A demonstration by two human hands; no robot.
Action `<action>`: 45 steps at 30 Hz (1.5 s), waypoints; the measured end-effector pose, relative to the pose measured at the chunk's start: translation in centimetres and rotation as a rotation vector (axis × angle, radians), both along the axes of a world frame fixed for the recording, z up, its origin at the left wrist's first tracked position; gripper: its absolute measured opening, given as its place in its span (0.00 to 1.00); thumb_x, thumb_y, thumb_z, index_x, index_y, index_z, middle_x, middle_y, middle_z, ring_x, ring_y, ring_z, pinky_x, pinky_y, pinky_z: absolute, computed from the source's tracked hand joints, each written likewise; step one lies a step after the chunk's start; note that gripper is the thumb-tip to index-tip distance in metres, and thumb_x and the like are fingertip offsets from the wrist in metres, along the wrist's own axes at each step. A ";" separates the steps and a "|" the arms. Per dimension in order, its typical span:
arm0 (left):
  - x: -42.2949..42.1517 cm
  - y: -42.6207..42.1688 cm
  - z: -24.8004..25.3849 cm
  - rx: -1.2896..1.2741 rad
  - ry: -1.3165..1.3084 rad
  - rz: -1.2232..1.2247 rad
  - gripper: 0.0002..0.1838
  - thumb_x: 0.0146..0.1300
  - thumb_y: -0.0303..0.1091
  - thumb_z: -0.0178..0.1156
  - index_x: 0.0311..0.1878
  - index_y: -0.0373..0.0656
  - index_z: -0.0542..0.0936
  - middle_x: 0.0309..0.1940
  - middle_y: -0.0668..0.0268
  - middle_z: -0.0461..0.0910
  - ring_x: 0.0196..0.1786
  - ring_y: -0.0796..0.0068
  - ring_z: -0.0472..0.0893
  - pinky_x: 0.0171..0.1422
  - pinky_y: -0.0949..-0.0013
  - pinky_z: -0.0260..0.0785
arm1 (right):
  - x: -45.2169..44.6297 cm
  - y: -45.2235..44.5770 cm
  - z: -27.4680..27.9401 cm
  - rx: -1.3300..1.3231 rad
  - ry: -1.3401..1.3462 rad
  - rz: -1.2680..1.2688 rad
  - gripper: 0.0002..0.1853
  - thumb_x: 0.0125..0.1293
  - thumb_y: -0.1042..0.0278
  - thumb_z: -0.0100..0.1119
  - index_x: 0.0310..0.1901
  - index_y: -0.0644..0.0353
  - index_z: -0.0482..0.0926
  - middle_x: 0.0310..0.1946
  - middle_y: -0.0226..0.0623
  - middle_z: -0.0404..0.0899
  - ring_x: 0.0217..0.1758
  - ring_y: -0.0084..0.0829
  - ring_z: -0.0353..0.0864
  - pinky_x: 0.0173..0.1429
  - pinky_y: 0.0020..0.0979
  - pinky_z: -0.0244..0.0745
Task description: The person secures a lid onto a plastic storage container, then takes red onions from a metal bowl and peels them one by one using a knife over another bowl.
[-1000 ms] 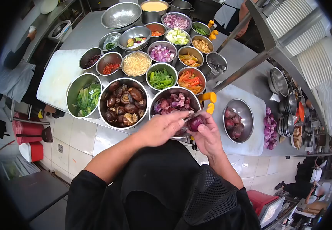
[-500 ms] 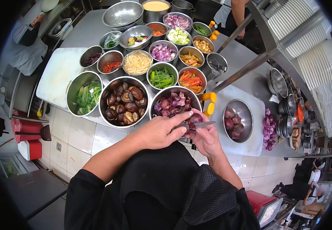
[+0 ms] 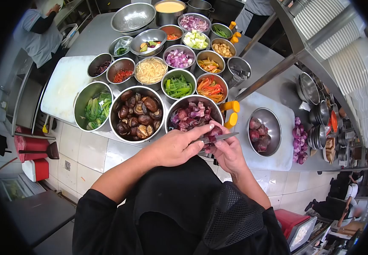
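A: Setting?
B: A metal table (image 3: 92, 36) carries two white boards (image 3: 58, 91) above a tiled floor (image 3: 91, 148).
A: Grasp?
B: Left hand (image 3: 173, 148) grips one knife (image 3: 226, 136); right hand (image 3: 230, 154) pinches one red onion (image 3: 214, 132) over one peelings bowl (image 3: 218, 114).

You are in a commercial kitchen. Before you, a broad stainless-steel worktable (image 3: 262, 61) carries close-set steel tubs (image 3: 82, 100) of cut ingredients in bulk, among them mushrooms (image 3: 137, 114), chopped red onion (image 3: 179, 58) and cut greens (image 3: 177, 87), with a white cutting board (image 3: 65, 80) at one side. On your right, a steel rack (image 3: 295, 38) bears tall stacks of white plates (image 3: 315, 19), more than a household's worth. Pale floor tiles (image 3: 92, 151) and a worker in a light top (image 3: 41, 38) across from your table tell you the same.
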State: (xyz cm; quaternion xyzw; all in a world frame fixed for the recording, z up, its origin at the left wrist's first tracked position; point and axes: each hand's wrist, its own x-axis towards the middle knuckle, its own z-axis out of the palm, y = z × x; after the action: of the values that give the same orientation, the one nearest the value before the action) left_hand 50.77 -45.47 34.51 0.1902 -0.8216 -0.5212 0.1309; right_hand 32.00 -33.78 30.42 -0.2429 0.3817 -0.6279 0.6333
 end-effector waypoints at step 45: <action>0.5 0.2 0.0 0.056 -0.148 0.116 0.28 0.74 0.43 0.49 0.73 0.40 0.63 0.35 0.46 0.83 0.43 0.44 0.83 0.51 0.55 0.74 | -0.5 -0.8 0.1 0.061 0.090 -0.081 0.27 0.70 0.70 0.59 0.68 0.62 0.63 0.54 0.38 0.75 0.51 0.29 0.81 0.51 0.31 0.81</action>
State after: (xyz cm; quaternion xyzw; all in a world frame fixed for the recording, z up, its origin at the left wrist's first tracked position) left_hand 51.29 -45.26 34.51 0.2792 -0.8018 -0.5199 0.0944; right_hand 31.52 -34.61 30.49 -0.2359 0.4381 -0.6297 0.5966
